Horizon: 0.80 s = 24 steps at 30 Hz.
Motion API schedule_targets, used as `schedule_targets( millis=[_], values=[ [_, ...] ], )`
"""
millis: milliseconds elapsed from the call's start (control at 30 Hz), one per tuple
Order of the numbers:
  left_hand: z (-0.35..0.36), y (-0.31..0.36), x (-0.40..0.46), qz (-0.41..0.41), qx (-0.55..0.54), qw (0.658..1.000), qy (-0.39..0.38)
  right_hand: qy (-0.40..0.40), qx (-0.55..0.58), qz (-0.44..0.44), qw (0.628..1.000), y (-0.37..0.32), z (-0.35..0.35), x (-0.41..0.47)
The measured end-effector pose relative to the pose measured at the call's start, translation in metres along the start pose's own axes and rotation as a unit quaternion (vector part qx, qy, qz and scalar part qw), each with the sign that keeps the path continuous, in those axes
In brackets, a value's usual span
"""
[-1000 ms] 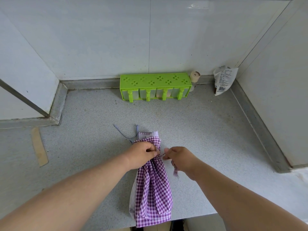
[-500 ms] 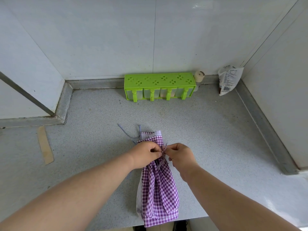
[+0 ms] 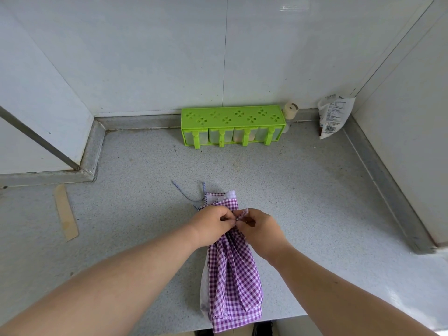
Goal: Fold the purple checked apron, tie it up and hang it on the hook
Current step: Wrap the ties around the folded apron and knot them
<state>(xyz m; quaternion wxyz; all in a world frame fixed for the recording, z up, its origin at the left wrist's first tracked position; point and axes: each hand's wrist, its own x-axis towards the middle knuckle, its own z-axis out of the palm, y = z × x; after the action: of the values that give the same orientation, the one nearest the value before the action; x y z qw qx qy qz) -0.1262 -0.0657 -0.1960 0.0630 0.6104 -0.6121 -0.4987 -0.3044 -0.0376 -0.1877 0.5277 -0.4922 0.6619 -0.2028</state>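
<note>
The purple checked apron (image 3: 234, 282) lies folded into a long narrow bundle on the grey countertop (image 3: 145, 214), its lower end hanging over the front edge. My left hand (image 3: 214, 225) and my right hand (image 3: 260, 227) meet over the bundle's upper part. Each pinches a thin apron strap (image 3: 242, 214) between thumb and fingers, and the fingertips almost touch. A loose striped strap (image 3: 186, 195) trails out on the counter beyond the apron's top end. No hook is in view.
A green spice rack (image 3: 232, 123) stands against the back wall, with a small jar (image 3: 290, 112) beside it. A white packet (image 3: 333, 117) leans in the right corner. A strip of tape (image 3: 66, 213) is stuck to the counter at left.
My right hand has moved in from the right until it meets my left hand over the apron. The strap end that hung below my right hand is now gathered between the fingers.
</note>
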Motion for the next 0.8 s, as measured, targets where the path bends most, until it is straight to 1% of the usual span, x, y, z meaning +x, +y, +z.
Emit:
schedule_targets(
  millis=[67, 200, 300, 400, 533, 700, 800],
  values=[
    [-0.001, -0.001, -0.001, 0.004, 0.001, 1.0, -0.003, 0.006, 0.006, 0.008, 1.0, 0.004, -0.002, 0.004],
    [0.0, -0.001, -0.003, 0.007, -0.005, 1.0, -0.012, 0.025, 0.066, 0.039, 0.997, 0.006, -0.003, 0.008],
    [0.001, -0.001, -0.001, 0.007, 0.0, 1.0, -0.017, 0.037, 0.085, 0.052, 0.994, 0.004, 0.002, 0.008],
    [0.002, -0.001, 0.0, 0.003, 0.0, 1.0, -0.004, 0.049, 0.066, 0.037, 0.996, 0.004, 0.006, 0.005],
    [0.005, -0.001, 0.0, 0.0, -0.004, 1.0, 0.01, 0.048, 0.012, 0.004, 0.999, 0.007, 0.009, -0.002],
    [0.004, -0.001, -0.001, 0.006, -0.01, 1.0, 0.01, 0.041, 0.043, -0.008, 0.998, 0.006, 0.008, -0.004],
    [0.006, -0.002, -0.001, 0.006, -0.003, 1.0, 0.002, 0.051, 0.048, 0.009, 0.998, 0.005, 0.01, -0.001]
  ],
)
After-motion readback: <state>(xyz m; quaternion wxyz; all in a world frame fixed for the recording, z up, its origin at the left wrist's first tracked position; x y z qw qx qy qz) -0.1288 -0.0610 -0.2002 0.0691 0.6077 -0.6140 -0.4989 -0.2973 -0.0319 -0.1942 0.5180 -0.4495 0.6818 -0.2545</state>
